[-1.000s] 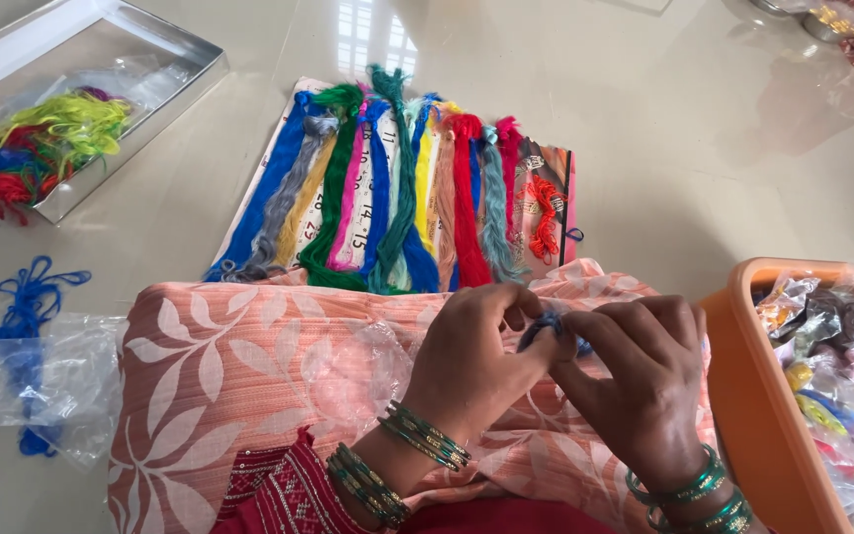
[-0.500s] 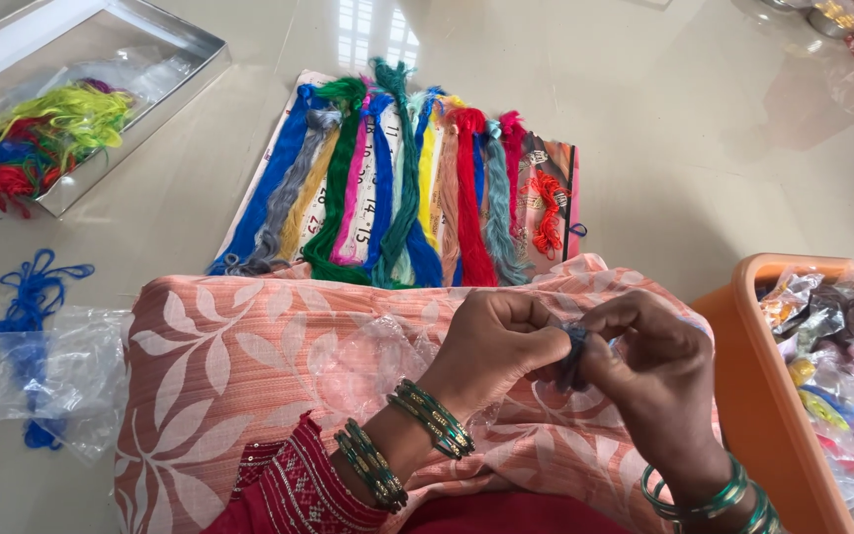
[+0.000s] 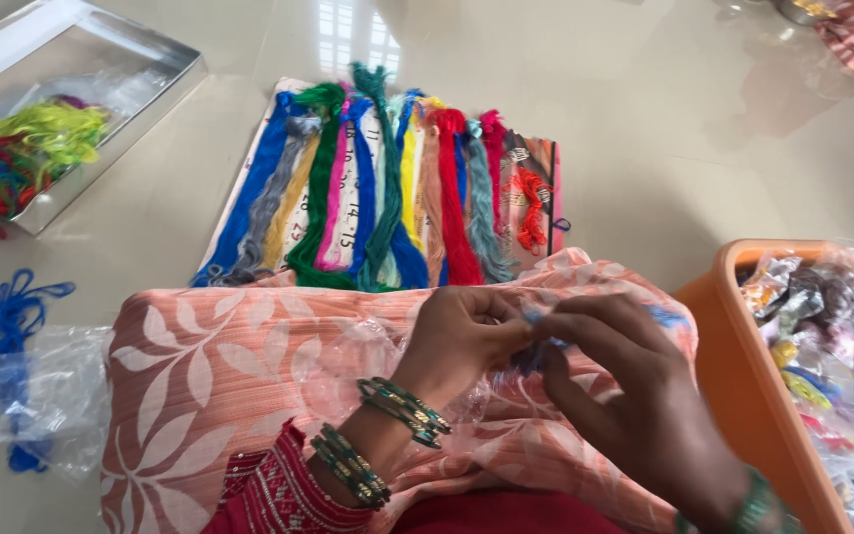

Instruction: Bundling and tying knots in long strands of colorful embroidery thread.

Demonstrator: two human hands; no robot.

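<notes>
Your fingers (image 3: pixel 531 331) are pinched together right where both hands meet, clamped on a small bit of blue thread (image 3: pixel 536 318). The left hand (image 3: pixel 467 341) curls in from the left and the right hand (image 3: pixel 635 405) comes over from the right, so the thread sits trapped between the two sets of fingertips, just above your lap. Looks like you're holding it that close so both hands can work the same short piece; how it's wound I can't make out, it's too blurry.

Under your hands there's a clear plastic bag (image 3: pixel 368 366) crumpled on the peach leaf-print cloth (image 3: pixel 210 376) over your knees, which makes a handy soft work surface. Green bangles (image 3: pixel 402 405) ride on your left wrist.

Further out on the floor (image 3: pixel 684 148), a row of coloured skeins (image 3: pixel 387 188) lies fanned side by side on a flat printed sheet, probably so each colour stays separate and easy to see. To your left, a blue skein (image 3: pixel 12 326) rests half on another plastic bag. Top left, a shallow box (image 3: pixel 140 109) holds a tangle of loose threads. On your right, an orange tub (image 3: pixel 743 366) sits just beside your knee, stuffed with packets.
</notes>
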